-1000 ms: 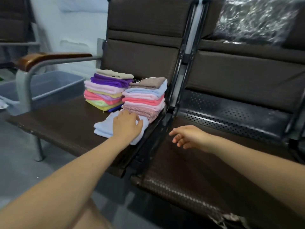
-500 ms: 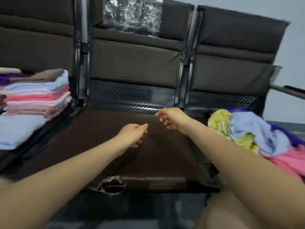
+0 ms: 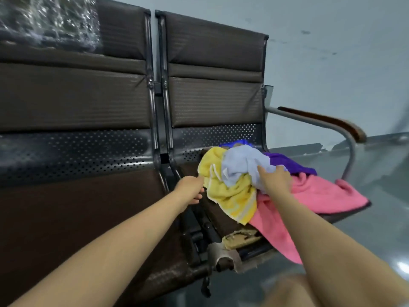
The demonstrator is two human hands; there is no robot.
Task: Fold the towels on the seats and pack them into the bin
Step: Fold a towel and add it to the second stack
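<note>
Towels lay in a loose, unfolded heap on the end seat (image 3: 230,220), directly under and beyond the right hand (image 3: 275,181). Nearest the person, the pink towel (image 3: 318,196) spilled from beneath that hand over the seat's front edge, where the torn padding (image 3: 240,239) showed just below. The right hand was closed on the pale blue towel (image 3: 243,165), fingers pinching its crumpled cloth at the top of the heap. The left hand (image 3: 191,189) reached in from the other side, its fingers loosely curled and touching the edge of the yellow towel (image 3: 230,196); whether it actually gripped the cloth could not be told. The yellow towel draped between the two hands, under the pale blue one. Past the right hand, a purple towel (image 3: 287,163) lay on the pink one, and a scrap of bright blue cloth (image 3: 235,143) peeked out behind the heap. Farther off to the right of the hands stood the wooden-topped armrest (image 3: 332,124).
</note>
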